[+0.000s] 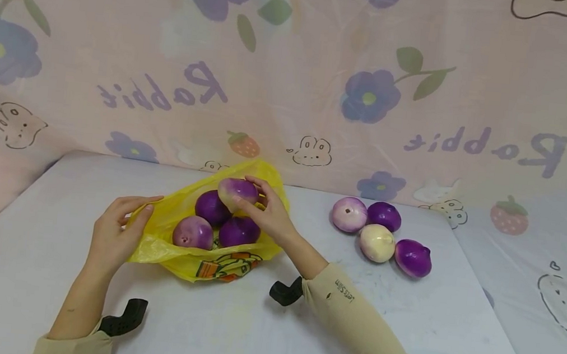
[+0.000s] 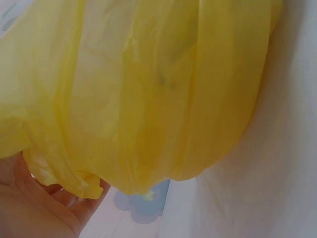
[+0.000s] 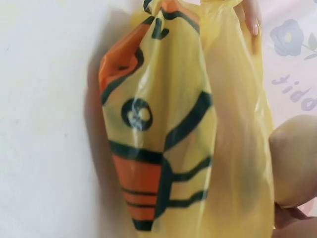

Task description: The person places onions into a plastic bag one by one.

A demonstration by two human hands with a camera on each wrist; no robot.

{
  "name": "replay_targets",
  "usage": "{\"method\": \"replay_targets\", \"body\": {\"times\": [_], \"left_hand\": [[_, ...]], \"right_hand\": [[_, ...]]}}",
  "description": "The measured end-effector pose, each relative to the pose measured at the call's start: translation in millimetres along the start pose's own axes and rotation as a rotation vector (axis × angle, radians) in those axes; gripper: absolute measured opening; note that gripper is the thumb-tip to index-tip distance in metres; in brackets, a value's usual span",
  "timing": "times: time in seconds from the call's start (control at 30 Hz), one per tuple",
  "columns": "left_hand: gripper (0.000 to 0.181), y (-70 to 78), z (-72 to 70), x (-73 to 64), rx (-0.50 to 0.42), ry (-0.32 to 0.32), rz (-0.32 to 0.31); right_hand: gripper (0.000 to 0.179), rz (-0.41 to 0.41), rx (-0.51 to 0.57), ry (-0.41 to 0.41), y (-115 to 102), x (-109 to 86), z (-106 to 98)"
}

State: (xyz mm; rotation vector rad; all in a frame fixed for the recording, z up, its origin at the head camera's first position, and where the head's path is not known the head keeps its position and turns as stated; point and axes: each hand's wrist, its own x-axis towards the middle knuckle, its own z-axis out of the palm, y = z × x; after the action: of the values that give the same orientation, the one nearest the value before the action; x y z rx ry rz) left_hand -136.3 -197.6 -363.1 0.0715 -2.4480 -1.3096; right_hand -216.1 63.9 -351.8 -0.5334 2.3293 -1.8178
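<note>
A yellow plastic bag [image 1: 159,239] lies spread open on the table, a printed cartoon figure on its front. My left hand [image 1: 114,232] pinches its left edge between thumb and fingers; the left wrist view shows the bag's gathered edge in that hand [image 2: 44,208]. Inside the bag rest two dark purple onions [image 1: 239,233] and a lighter purple one [image 1: 192,232]. Above them, my right hand [image 1: 274,215] holds a purple-and-white onion [image 1: 237,190] within the bag's mouth. That onion [image 3: 294,161] shows pale at the right edge of the right wrist view, beside the bag.
Several more onions sit grouped on the right of the white table [image 1: 452,327]: a light purple one [image 1: 349,214], a whitish one [image 1: 377,243] and dark purple ones [image 1: 413,258]. A printed cloth [image 1: 291,88] hangs behind the table. Black devices [image 1: 124,318] are on both wrists.
</note>
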Motion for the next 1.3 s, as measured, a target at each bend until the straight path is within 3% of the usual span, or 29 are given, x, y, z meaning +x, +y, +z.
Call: {"method": "replay_targets", "body": {"times": [0.33,0.5,0.7,0.97,1.17,1.3], "left_hand": [[0.032,-0.5,-0.9,-0.2,0.020,0.021,0.007],[0.031,-0.6,-1.7,-0.4,0.019,0.017,-0.007],[0.034,-0.8,-3.3,-0.2,0.016,-0.003,-0.019],[0.030,-1.9,-0.3,-0.1,0.030,0.031,-0.004],[0.033,-2.4,-1.8,0.0,0.009,0.000,-0.011],[0.034,-2.3,-2.5,0.3,0.008,-0.006,-0.025]], "right_hand": [[0.063,-0.066,-0.138,0.109,11.3,1.2,-9.8],[0.063,-0.095,-0.190,0.121,14.7,2.2,-11.9],[0.064,-0.071,-0.267,0.128,21.2,4.8,-11.4],[0.066,0.030,-0.393,-0.014,25.6,5.0,-13.1],[0.052,0.018,-0.468,-0.172,25.8,5.7,-12.6],[0.050,0.009,-0.497,-0.202,25.7,5.2,-12.2]]}}
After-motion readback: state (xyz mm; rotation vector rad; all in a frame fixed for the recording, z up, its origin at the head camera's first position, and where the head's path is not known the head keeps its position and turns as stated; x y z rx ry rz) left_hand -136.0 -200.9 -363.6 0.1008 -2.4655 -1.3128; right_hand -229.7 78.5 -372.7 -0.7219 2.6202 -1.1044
